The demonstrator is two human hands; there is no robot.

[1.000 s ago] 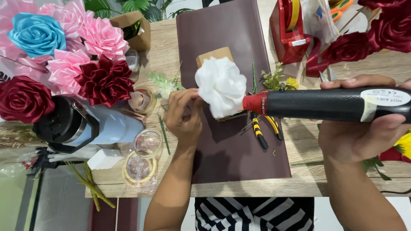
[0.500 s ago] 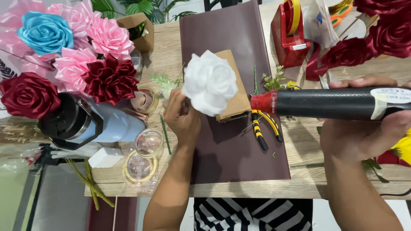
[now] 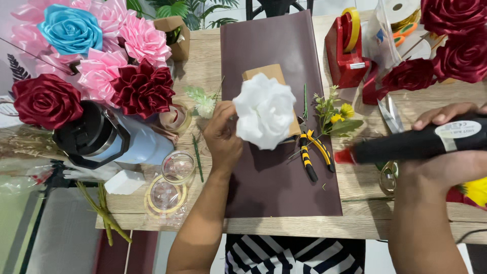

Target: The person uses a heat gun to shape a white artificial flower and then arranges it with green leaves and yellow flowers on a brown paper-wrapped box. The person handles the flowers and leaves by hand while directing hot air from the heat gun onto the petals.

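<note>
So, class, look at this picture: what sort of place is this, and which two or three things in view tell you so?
Most likely a craft table for making ribbon flowers. The left hand holds a white flower, the right hand a black glue gun, and finished ribbon roses sit beside a red tape dispenser.

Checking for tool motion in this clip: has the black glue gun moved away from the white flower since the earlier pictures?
Yes. The glue gun has pulled right, off the white flower; its red tip now lies right of the pliers.
</note>
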